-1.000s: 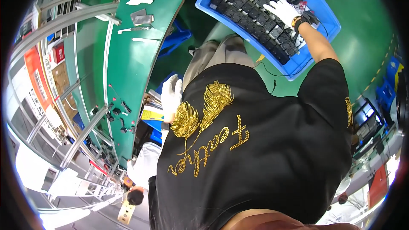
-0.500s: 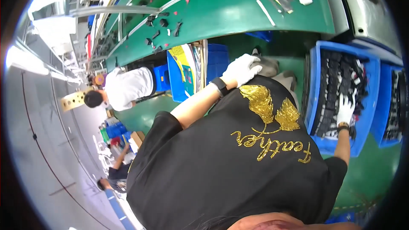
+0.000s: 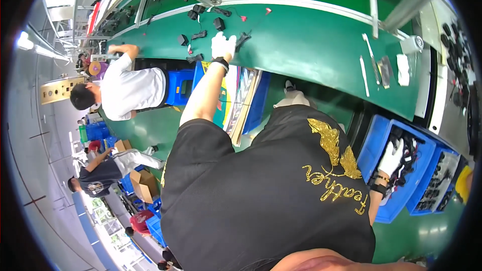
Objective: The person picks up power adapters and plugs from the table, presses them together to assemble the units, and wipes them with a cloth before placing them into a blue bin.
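My left hand (image 3: 223, 46), in a white glove, is stretched over the green workbench (image 3: 301, 45) with its fingers apart. Right beside it lies a bundled black cable (image 3: 243, 41); whether they touch I cannot tell. Around it are black power adapters, one just above the hand (image 3: 219, 24) and another to the left (image 3: 182, 39). My right hand (image 3: 391, 157), gloved too, reaches down into a blue crate (image 3: 369, 145) among black adapters and cables (image 3: 407, 145). Its fingers are extended, and I see nothing gripped in them.
A second blue crate (image 3: 414, 201) of dark parts stands at the right. Tools (image 3: 371, 55) and a white cloth (image 3: 403, 69) lie on the bench's right end. A blue bin with cardboard sheets (image 3: 246, 100) sits below the bench. A co-worker in white (image 3: 133, 88) sits at the left.
My left hand has moved from my lap out over the bench, beside the black cables. My right hand stays in the crate. The view has turned toward the left.
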### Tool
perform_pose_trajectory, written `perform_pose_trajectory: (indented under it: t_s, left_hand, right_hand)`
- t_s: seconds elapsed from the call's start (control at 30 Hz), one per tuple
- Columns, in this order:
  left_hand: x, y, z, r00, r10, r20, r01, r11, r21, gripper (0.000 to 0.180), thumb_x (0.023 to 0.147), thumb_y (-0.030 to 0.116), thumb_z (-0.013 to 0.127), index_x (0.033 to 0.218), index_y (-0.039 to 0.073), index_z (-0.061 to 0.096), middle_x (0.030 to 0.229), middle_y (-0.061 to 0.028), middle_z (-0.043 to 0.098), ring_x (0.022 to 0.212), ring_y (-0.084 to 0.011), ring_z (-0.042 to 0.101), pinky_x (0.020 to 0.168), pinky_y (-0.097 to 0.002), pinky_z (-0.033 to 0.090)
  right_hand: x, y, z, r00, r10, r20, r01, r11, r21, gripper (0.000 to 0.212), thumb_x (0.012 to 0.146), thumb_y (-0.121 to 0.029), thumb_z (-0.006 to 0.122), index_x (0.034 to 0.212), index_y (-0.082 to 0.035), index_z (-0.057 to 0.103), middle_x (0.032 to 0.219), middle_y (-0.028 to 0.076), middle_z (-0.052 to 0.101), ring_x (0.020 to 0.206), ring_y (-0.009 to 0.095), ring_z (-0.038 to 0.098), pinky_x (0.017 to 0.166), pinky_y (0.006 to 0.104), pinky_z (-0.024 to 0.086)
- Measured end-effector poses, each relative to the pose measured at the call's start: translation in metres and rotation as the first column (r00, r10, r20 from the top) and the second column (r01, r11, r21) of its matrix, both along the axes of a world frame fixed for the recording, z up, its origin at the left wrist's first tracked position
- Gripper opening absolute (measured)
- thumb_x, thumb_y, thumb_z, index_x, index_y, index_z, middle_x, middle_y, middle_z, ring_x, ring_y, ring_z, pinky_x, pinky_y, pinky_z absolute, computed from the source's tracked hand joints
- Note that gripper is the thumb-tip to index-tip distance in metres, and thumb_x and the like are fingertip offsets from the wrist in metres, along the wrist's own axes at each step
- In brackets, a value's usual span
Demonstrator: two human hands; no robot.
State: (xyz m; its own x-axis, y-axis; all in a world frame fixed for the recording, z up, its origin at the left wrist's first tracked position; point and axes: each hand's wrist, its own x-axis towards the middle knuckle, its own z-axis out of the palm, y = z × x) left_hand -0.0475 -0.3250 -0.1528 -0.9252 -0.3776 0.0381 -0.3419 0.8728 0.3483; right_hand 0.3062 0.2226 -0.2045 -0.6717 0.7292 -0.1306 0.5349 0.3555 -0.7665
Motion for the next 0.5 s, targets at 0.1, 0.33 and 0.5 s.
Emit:
perform_pose_trajectory:
  t_s: [0.1, 0.33, 0.5]
  left_hand:
    - [-0.048, -0.035, -0.011, 0.993, 0.106, -0.059, -0.104, 0.994, 0.025, 0.069, 0.069, 0.038, 0.071, 0.124, 0.002, 0.049, 0.115, -0.0232, 0.056, 0.106, -0.0379, 0.056, 0.089, -0.0421, 0.046]
    - [-0.088, -0.037, -0.043, 1.0, 0.021, 0.017, -0.026, 0.928, 0.371, 0.042, 0.076, 0.033, 0.064, 0.104, 0.002, 0.058, 0.099, -0.0223, 0.061, 0.102, -0.0374, 0.057, 0.085, -0.0414, 0.046]
    - [-0.044, 0.032, 0.012, 0.92, -0.38, -0.096, 0.32, 0.588, 0.743, 0.037, 0.08, 0.027, 0.061, 0.106, 0.0, 0.059, 0.099, -0.0189, 0.061, 0.091, -0.0325, 0.06, 0.081, -0.038, 0.047]
  right_hand:
    - [-0.085, -0.086, 0.047, 0.981, 0.182, -0.066, -0.189, 0.975, -0.121, 0.049, 0.089, -0.014, 0.055, 0.136, -0.006, 0.04, 0.121, 0.012, 0.057, 0.091, 0.015, 0.058, 0.08, 0.027, 0.046]
    - [-0.235, -0.23, 0.091, 0.784, 0.586, -0.202, -0.619, 0.763, -0.187, 0.053, 0.086, -0.005, 0.057, 0.136, -0.004, 0.039, 0.115, 0.008, 0.059, 0.082, 0.007, 0.055, 0.074, 0.0208, 0.045]
    - [-0.309, -0.291, 0.081, 0.779, 0.45, -0.437, -0.626, 0.525, -0.576, 0.051, 0.088, -0.008, 0.055, 0.136, -0.001, 0.039, 0.116, 0.01, 0.059, 0.085, 0.01, 0.058, 0.074, 0.0222, 0.046]
